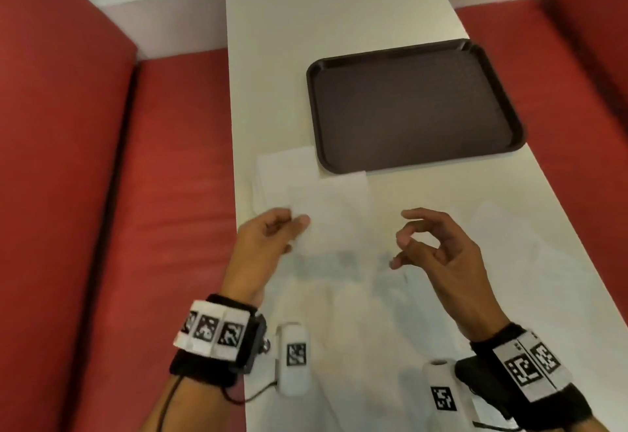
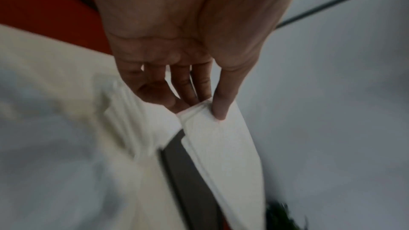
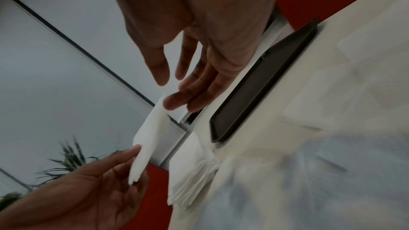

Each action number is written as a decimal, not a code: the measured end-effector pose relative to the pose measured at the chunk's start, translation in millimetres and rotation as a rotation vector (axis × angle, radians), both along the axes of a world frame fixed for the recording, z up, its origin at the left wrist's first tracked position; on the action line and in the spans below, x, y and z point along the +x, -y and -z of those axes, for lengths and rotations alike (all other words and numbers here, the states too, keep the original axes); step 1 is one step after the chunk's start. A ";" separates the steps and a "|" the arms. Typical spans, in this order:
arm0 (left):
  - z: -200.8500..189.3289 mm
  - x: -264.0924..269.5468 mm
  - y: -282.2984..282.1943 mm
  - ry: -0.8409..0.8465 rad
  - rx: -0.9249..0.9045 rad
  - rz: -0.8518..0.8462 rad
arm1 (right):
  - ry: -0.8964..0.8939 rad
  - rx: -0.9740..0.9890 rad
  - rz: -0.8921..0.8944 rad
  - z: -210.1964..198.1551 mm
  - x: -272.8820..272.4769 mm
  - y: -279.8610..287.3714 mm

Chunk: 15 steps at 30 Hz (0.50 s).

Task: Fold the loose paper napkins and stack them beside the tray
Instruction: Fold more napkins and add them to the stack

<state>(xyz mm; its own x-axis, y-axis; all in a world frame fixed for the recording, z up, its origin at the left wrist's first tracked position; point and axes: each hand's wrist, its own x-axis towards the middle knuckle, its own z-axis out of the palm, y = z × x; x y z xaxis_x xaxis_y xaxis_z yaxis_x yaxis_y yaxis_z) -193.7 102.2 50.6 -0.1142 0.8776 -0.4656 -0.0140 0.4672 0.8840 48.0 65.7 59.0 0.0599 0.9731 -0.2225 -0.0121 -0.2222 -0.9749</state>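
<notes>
text: none readable | wrist bands [image 1: 217,329]: black-and-white square code markers only

This looks like a fast-food or canteen dining booth: a long pale bench [image 1: 339,57] runs between two red padded seats [image 1: 85,193], and a dark brown plastic serving tray [image 1: 414,105] lies toward its right edge, paper napkins [image 1: 289,173] just beside it.

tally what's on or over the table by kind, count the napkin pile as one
tray: 1
napkin stack beside the tray: 1
napkin held up: 1
hands: 2, left hand and right hand
total: 5
</notes>
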 end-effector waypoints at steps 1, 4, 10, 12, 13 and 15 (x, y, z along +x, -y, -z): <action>2.1 -9.2 -15.3 -0.027 0.011 -0.030 | 0.030 -0.011 0.018 1.5 3.1 -0.9; 5.9 -28.9 -54.0 -0.139 0.061 -0.039 | 0.094 -0.036 0.072 8.8 18.1 -0.5; 30.4 -41.6 -92.5 -0.552 0.029 -0.024 | 0.201 -0.083 0.164 23.6 61.6 12.8; 33.4 -39.3 -92.2 -0.652 0.000 -0.051 | 0.237 -0.106 0.181 25.9 74.3 18.1; 33.8 -37.5 -90.9 -0.673 0.003 -0.074 | 0.260 -0.119 0.183 27.1 79.1 19.9; 31.9 -33.1 -86.2 -0.699 0.025 -0.093 | 0.324 -0.138 0.153 28.7 81.2 20.8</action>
<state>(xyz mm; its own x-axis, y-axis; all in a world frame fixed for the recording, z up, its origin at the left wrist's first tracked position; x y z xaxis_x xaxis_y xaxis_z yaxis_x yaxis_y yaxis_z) -226.8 188.4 18.7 -0.4545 0.8591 -0.2354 0.5224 0.4711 0.7107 129.2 44.9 30.3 0.2914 0.9096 -0.2962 0.2489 -0.3710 -0.8947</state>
